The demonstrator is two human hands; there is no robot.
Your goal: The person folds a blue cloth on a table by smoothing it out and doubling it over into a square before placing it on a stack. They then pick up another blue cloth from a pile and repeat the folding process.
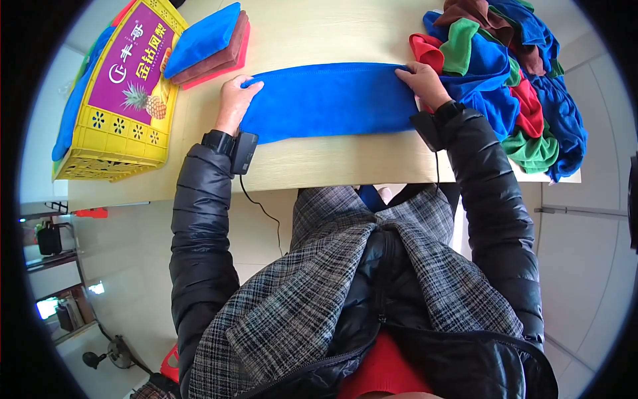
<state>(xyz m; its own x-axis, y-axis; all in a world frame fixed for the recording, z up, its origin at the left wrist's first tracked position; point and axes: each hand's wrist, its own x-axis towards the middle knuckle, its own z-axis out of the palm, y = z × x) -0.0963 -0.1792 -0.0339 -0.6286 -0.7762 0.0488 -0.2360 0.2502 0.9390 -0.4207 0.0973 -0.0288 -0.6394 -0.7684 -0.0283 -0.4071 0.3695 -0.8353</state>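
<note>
A blue towel, folded into a long strip, lies across the table in front of me. My left hand pinches its upper left corner between thumb and fingers. At the opposite end, my right hand grips the upper right corner the same way. The strip looks flat and stretched between both hands. A stack of folded towels stands just beyond my left hand, with a blue towel on top, a brown towel below it and a red one underneath.
A loose heap of blue, red, green and brown towels covers the table's right side. At the left edge stands a yellow plastic crate with a purple panel and cloths along its far side. The pale table ends close to my body.
</note>
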